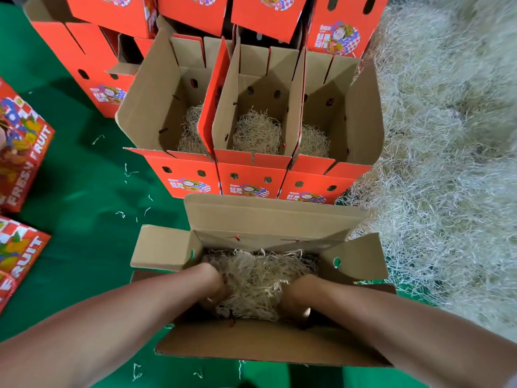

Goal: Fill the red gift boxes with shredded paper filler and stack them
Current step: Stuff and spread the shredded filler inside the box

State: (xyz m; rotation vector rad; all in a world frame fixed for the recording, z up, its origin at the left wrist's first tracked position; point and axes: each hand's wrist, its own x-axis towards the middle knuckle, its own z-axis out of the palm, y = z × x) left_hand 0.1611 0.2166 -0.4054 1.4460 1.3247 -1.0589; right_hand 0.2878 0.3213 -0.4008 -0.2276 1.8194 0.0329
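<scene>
An open cardboard gift box (268, 219) with brown flaps spread sits right in front of me on the green floor. A wad of pale shredded paper filler (254, 278) lies inside it. My left hand (214, 287) and my right hand (293, 301) reach down into the box on either side of the wad, fingers buried in the shreds. Just beyond stand three open red gift boxes (249, 180) side by side, each with filler at its bottom.
A big heap of loose shredded paper (447, 149) covers the floor on the right. More red boxes (98, 65) are stacked behind and to the left of the row. Two printed "FRESH FRUIT" boxes (19, 152) lie at the far left. Stray shreds dot the green floor (84, 177).
</scene>
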